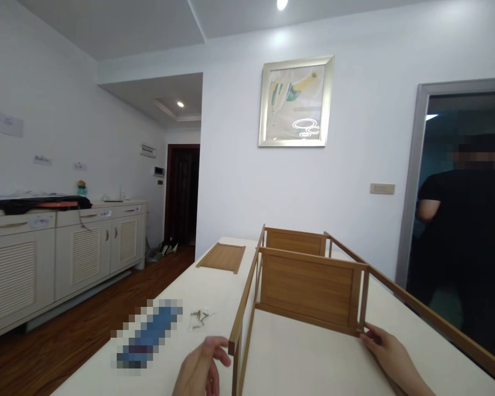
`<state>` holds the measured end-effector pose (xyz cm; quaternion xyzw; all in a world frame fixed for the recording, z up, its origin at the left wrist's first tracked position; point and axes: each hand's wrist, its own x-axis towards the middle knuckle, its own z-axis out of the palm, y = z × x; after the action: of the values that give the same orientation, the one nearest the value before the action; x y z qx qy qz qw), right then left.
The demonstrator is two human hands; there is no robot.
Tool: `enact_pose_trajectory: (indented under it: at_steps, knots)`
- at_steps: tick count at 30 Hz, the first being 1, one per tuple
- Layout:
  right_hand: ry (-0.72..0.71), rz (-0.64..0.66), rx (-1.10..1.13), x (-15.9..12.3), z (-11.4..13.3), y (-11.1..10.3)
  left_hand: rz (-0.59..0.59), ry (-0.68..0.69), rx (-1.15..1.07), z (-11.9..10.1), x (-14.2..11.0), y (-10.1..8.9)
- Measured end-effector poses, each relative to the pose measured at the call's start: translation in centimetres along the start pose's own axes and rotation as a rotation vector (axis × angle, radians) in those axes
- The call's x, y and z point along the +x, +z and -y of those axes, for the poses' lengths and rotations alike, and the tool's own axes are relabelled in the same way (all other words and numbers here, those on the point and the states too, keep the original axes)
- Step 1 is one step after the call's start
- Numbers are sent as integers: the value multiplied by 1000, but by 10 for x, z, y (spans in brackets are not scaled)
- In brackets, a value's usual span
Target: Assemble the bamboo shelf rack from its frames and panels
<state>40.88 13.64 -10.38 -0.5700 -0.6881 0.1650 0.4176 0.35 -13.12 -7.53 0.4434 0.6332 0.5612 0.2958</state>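
A brown wooden shelf frame [247,308] stands on the white table, with long side rails and two upright panels. The nearer panel [309,289] spans between the rails, and the farther panel [295,242] is partly hidden behind it. My left hand [202,366] is beside the near end of the left rail, its fingers loosely bent and apart with nothing seen in them. At the nearer panel's lower right corner, my right hand [390,355] pinches the wood between thumb and fingers. A small clear bag of screws [200,319] lies left of the frame.
A loose wooden panel [221,257] lies flat toward the table's far left. A blurred blue item [150,335] is near the left edge of the white table [107,379]. A white cabinet [82,247] lines the left wall. A person [470,220] in black stands in the right doorway.
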Motion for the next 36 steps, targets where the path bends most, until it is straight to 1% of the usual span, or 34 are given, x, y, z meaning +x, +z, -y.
enact_pose_trajectory:
  at_steps: [2,4,5,6,7,9,11,13,16,20,25,29,33,36]
  knots:
    - [14,13,-3,1,-1,2,-35,29,192,-12,22,-19]
    - [27,18,-4,2,-1,3,-106,81,505,-22,51,-38]
    - [29,17,-4,2,-1,3,-114,86,683,-25,66,-46]
    - [30,15,-4,2,-2,3,-120,61,869,-27,80,-52]
    - [29,14,-4,2,-2,3,-87,17,1025,-28,93,-56]
    - [30,14,-4,2,-3,3,-63,-30,1140,-25,113,-60]
    - [35,16,-3,1,-3,4,-39,-49,1190,-18,125,-57]
    - [33,19,-7,0,-3,3,-19,-55,1239,-9,129,-51]
    - [23,26,-6,-2,-4,2,0,-61,1293,4,131,-43]
    - [25,42,-3,-4,-4,-1,27,-65,1329,15,132,-41]
    - [49,51,-10,-13,4,-8,67,-31,1374,20,135,-39]
    - [63,29,-5,-20,11,-10,102,6,1387,23,137,-35]
    - [47,14,-4,-23,13,-11,91,-14,1354,28,138,-37]
    - [40,10,2,-23,13,-12,76,-22,1318,27,138,-40]
